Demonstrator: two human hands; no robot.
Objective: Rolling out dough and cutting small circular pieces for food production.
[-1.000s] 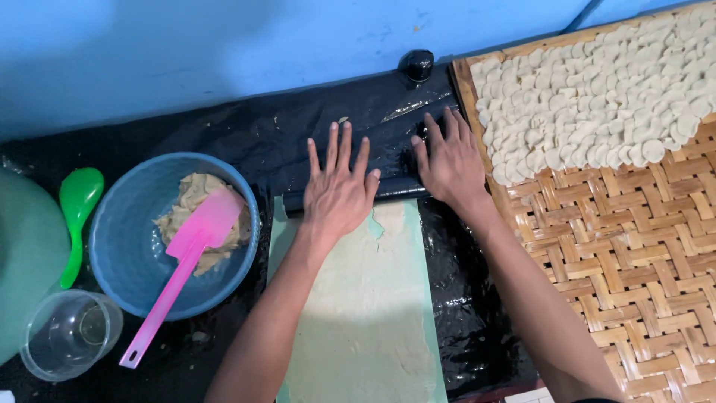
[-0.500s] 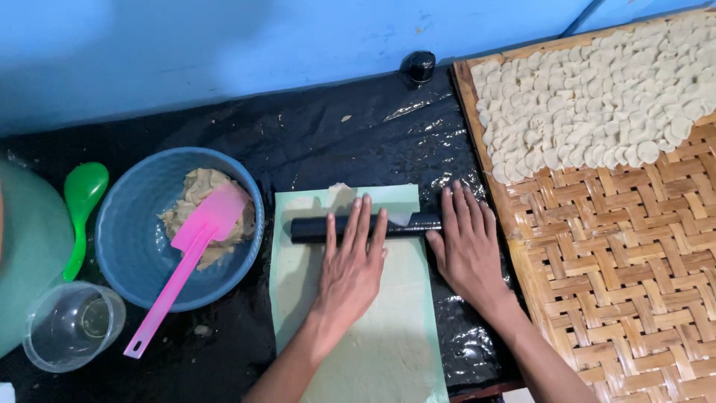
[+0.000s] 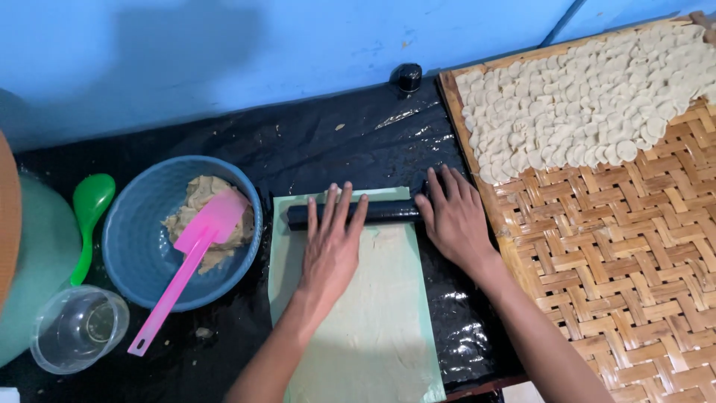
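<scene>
A black rolling pin (image 3: 388,212) lies crosswise near the far end of a pale green sheet (image 3: 282,283) that carries a thin layer of beige dough (image 3: 373,313). My left hand (image 3: 333,246) presses flat on the pin's middle, fingers spread and pointing away from me. At the pin's right end, my right hand (image 3: 453,216) rests flat, fingers spread as well. Both palms lie on the pin without wrapping around it.
A blue bowl (image 3: 134,246) at the left holds dough and a pink spatula (image 3: 186,261). Beside it are a green spoon (image 3: 89,216), a clear cup (image 3: 78,328) and a teal container (image 3: 33,254). A woven bamboo tray (image 3: 619,254) at the right carries several small dough pieces (image 3: 589,97). A black sheet (image 3: 335,142) covers the table.
The pin and both hands first rolled back toward me from the sheet's far end, then moved slightly away again. The green sheet's far end became visible.
</scene>
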